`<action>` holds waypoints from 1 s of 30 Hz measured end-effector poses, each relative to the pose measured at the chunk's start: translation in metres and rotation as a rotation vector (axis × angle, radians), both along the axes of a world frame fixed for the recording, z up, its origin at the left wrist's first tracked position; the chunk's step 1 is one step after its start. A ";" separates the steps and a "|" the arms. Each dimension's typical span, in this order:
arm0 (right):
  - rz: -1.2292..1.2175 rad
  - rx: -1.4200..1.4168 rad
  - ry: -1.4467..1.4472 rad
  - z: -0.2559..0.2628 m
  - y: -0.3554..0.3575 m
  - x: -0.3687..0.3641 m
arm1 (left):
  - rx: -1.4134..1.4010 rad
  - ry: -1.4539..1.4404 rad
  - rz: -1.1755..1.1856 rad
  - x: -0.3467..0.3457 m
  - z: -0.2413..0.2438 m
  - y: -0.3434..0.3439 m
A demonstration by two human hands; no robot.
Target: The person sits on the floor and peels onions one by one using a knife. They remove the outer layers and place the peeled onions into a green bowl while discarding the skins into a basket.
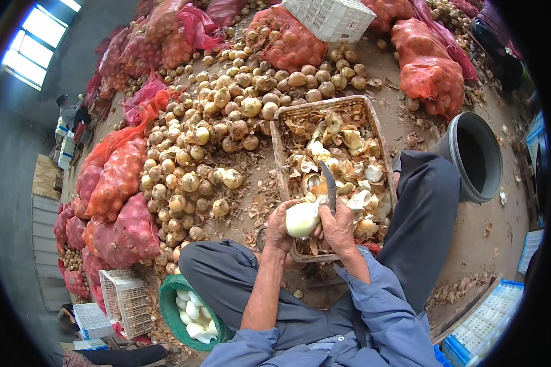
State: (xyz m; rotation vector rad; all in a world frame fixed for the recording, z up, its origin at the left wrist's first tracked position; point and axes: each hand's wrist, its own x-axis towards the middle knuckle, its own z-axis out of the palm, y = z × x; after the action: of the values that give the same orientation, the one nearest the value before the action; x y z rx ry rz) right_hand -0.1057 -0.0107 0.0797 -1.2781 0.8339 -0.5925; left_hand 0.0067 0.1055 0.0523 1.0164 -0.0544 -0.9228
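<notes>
A peeled white onion (pixel 301 220) is held in my left hand (pixel 280 228), over the near end of a shallow plastic crate (pixel 281 166). In my right hand (pixel 339 227) is a small curved knife (pixel 329 183), its dark blade pointing up and away from me. The fingers of that hand also touch the onion's right side. Onion skins and trimmed scraps (pixel 344 151) fill the crate below. Left of my knee stands a green mesh-lined basket (pixel 169 306) with peeled white onions (pixel 192 312) in it.
Unpeeled onions (pixel 229 114) spread over the floor ahead and to the left. Red mesh sacks of onions (pixel 119 183) line the left side. A grey bucket (pixel 454 151) stands by my right knee. White crates (pixel 128 303) sit around. Other people (pixel 69 110) are at the edges.
</notes>
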 end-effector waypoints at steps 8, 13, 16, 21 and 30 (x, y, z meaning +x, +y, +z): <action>0.083 0.506 -0.233 0.039 -0.005 0.000 | 0.040 -0.274 -0.011 -0.030 0.023 -0.004; 0.132 0.780 -0.434 0.050 -0.008 0.001 | -0.181 0.151 0.063 -0.022 -0.001 -0.002; 0.038 0.856 -0.538 0.063 -0.018 0.000 | -0.253 0.297 0.064 -0.017 -0.009 0.001; -0.137 0.670 -0.615 0.084 -0.062 -0.018 | -0.293 0.402 0.015 -0.005 -0.026 0.014; 0.080 0.315 0.036 0.043 -0.023 -0.009 | -0.502 0.419 0.023 -0.007 -0.006 0.013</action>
State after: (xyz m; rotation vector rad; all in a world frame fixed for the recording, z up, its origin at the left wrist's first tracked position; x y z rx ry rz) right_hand -0.1145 -0.0340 0.1224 -1.0311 0.8639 -0.3587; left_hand -0.0005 0.1184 0.0462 0.3496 0.0745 -1.0185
